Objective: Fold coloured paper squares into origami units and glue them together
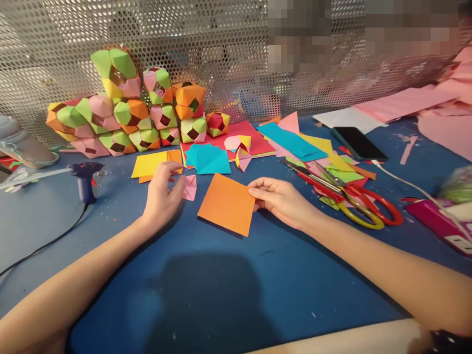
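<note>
An orange square of paper (226,204) is pinched at its right corner by my right hand (275,199), just above the blue table. My left hand (164,194) is open, fingers curved and thumb apart, with nothing visible between them. Close by its thumb lies a small folded pink paper piece (190,188); whether they touch I cannot tell. Behind that hand sit yellow paper sheets (149,164) with orange ones. A stack of blue folded papers (210,160) lies beyond the orange square, beside a partly joined pink-and-yellow folded piece (239,150).
Folded paper balls (134,115) are piled against a perforated metal screen (228,54). A glue gun (85,179) with its cord stands at left. On the right are scissors (368,204), coloured scraps (342,172), a phone (359,142) with a white cable, and a magenta pouch (431,221).
</note>
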`<control>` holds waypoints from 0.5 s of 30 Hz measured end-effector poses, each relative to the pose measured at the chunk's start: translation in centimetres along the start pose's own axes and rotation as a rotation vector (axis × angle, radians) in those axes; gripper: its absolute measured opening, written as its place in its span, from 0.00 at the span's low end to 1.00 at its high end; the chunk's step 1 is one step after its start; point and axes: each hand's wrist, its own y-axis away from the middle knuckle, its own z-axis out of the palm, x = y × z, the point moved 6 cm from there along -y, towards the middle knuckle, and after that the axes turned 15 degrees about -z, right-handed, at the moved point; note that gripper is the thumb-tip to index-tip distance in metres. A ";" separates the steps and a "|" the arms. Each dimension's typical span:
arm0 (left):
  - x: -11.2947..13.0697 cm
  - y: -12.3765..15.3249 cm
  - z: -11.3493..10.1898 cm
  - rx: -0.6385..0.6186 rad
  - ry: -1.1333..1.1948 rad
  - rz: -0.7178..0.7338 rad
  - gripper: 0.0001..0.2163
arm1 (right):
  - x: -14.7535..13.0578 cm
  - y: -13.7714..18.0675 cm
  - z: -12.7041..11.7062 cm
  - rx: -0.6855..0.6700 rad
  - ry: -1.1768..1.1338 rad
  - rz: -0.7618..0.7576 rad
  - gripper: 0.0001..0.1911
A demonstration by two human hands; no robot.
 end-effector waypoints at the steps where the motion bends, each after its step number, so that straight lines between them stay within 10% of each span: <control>1: 0.4 0.8 0.6 -0.091 0.061 -0.045 0.10 | -0.1 0.2 0.1 -0.005 -0.008 0.004 0.12; 5: 1.1 4.1 3.5 -0.392 0.143 -0.194 0.15 | -0.3 0.7 0.3 -0.032 -0.031 0.018 0.11; 15: 1.7 6.4 5.9 -0.529 0.012 -0.139 0.17 | -1.8 0.6 1.5 -0.195 0.397 -0.168 0.12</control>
